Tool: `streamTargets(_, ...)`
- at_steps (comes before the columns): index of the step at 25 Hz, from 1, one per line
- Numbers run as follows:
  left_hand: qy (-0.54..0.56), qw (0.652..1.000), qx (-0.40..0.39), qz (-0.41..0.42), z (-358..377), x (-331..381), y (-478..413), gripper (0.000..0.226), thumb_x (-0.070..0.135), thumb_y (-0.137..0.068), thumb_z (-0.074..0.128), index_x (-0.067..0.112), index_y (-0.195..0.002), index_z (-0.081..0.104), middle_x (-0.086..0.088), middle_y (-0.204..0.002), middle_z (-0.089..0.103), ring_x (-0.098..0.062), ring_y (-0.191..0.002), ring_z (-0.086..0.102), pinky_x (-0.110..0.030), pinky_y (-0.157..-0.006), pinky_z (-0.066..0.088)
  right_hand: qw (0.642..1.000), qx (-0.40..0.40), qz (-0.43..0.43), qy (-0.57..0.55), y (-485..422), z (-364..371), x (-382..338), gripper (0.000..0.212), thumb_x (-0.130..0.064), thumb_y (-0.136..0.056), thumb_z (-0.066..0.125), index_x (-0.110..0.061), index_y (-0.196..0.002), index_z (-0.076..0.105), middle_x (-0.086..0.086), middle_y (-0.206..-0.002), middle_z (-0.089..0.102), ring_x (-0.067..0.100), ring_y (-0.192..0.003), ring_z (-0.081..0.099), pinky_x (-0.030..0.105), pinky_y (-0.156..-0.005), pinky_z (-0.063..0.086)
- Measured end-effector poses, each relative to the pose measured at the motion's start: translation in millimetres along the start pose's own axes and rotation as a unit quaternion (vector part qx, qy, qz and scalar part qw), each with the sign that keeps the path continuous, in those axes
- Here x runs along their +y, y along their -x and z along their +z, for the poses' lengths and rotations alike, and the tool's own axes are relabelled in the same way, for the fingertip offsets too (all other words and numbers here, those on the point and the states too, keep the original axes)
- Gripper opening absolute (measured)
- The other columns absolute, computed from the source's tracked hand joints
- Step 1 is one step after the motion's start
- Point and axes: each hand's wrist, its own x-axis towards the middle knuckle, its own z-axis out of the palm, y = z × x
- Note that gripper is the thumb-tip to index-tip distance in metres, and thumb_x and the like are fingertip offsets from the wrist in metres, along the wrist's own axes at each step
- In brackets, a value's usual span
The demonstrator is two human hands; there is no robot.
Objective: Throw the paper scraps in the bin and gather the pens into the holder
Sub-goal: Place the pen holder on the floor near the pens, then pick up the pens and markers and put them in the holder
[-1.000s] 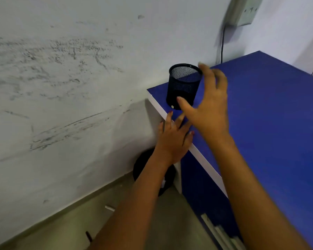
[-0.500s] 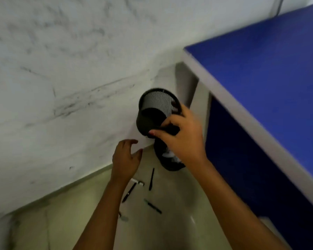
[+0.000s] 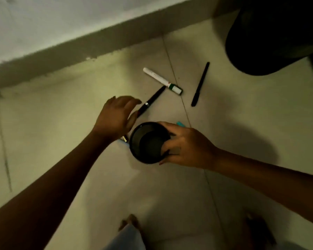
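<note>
The holder (image 3: 149, 142) has come down from desk height to just above the floor (image 3: 61, 109), gripped by the right hand (image 3: 186, 147). Beyond it lie three pens (image 3: 200, 84); the left hand (image 3: 116, 116) hovers spread. Bin (image 3: 271, 35) beyond, by the wall (image 3: 43, 24).

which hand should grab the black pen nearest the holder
Left. The left hand is open with its fingertips right at the black pen, while the right hand is busy gripping the holder.
</note>
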Motion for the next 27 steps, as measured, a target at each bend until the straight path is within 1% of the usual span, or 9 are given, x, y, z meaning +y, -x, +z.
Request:
streamTargets(5,0.055,0.992,0.037,0.109,21.0,-31.6,-90.0,0.039,0.029,-0.084,0.04,0.009,-0.115,0.052,-0.016,-0.112,0.062,-0.019,-0.1,0.053,-0.024,-0.087,0.04,0.995,-0.035,-0.098,-0.002,-32.5,11.6,76.2,0.016,-0.025,-0.071,0.077,-0.015,-0.081,0.07,0.022,-0.135,0.048,0.034,-0.116,0.054,0.039,-0.087,0.055)
streamTargets(8,0.026,0.988,-0.025,0.15,-15.1,-28.6,-107.2,0.043,0.036,-0.082,0.035,0.014,-0.113,0.055,-0.011,-0.109,0.064,-0.022,-0.095,0.06,-0.033,-0.084,0.05,0.989,-0.02,-0.124,0.076,-56.3,-35.1,79.9,0.041,-0.017,-0.071,0.076,-0.015,-0.109,0.062,0.026,-0.138,0.041,0.035,-0.117,0.052,0.038,-0.086,0.055)
streamTargets(10,0.003,0.986,-0.074,0.147,-45.2,-12.6,-105.7,0.038,0.032,-0.082,0.037,0.015,-0.108,0.059,-0.009,-0.103,0.067,-0.023,-0.087,0.064,-0.034,-0.076,0.05,0.997,0.007,-0.018,0.078,-51.1,-58.5,63.2,0.066,-0.015,-0.073,0.072,-0.016,-0.13,0.038,0.018,-0.145,0.027,0.028,-0.123,0.043,0.034,-0.09,0.049)
streamTargets(12,0.025,0.992,-0.047,0.11,-62.5,-1.3,-98.7,0.033,0.032,-0.082,0.04,0.014,-0.099,0.062,-0.006,-0.094,0.068,-0.018,-0.077,0.062,-0.03,-0.07,0.049,0.992,0.031,0.099,0.075,-38.6,-62.2,56.0,0.066,-0.017,-0.074,0.071,-0.012,-0.127,0.032,0.015,-0.132,0.037,0.024,-0.102,0.051,0.032,-0.073,0.049)
streamTargets(15,0.112,0.987,-0.036,0.111,-39.9,1.6,-53.7,0.033,0.041,-0.081,0.039,0.017,-0.085,0.061,0.005,-0.077,0.057,-0.003,-0.062,0.051,-0.008,-0.058,0.038,0.92,-0.183,0.299,0.174,-3.0,-36.0,72.5,0.073,-0.043,-0.07,0.074,-0.009,-0.12,0.032,0.013,-0.115,0.051,0.021,-0.087,0.054,0.029,-0.062,0.045)
streamTargets(17,0.173,0.98,-0.005,0.094,-13.8,4.3,-11.5,0.017,0.04,-0.081,0.044,0.026,-0.079,0.053,0.014,-0.071,0.049,-0.001,-0.06,0.048,-0.009,-0.055,0.037,0.893,-0.272,0.292,0.21,21.1,-17.8,78.7,0.068,-0.046,-0.073,0.071,-0.01,-0.117,0.035,0.012,-0.113,0.053,0.023,-0.091,0.057,0.031,-0.064,0.046)
streamTargets(20,0.29,0.954,0.072,0.012,5.4,21.9,29.5,0.018,0.04,-0.079,0.052,0.024,-0.077,0.044,0.005,-0.073,0.05,-0.009,-0.059,0.048,-0.026,-0.052,0.043,0.902,-0.27,0.239,0.239,29.8,-21.0,82.1,0.034,-0.023,-0.087,0.056,-0.007,-0.113,0.04,0.016,-0.113,0.056,0.027,-0.088,0.058,0.034,-0.065,0.045)
streamTargets(24,0.031,0.989,-0.049,0.135,35.3,12.2,46.6,0.033,0.046,-0.072,0.059,0.026,-0.097,0.049,0.0,-0.09,0.059,-0.01,-0.075,0.053,-0.025,-0.061,0.047,0.869,-0.339,0.243,0.266,8.7,-40.2,75.3,0.03,-0.021,-0.081,0.062,-0.007,-0.105,0.051,0.014,-0.111,0.057,0.021,-0.082,0.054,0.028,-0.062,0.041)
streamTargets(27,-0.114,0.971,-0.101,0.185,53.2,6.4,52.1,0.034,0.039,-0.058,0.078,0.026,-0.083,0.058,0.002,-0.082,0.061,-0.012,-0.064,0.057,-0.022,-0.049,0.047,0.841,-0.427,0.208,0.258,-6.4,-57.8,66.1,0.017,-0.02,-0.078,0.067,-0.016,-0.088,0.054,0.005,-0.093,0.057,0.014,-0.074,0.05,0.024,-0.057,0.04)
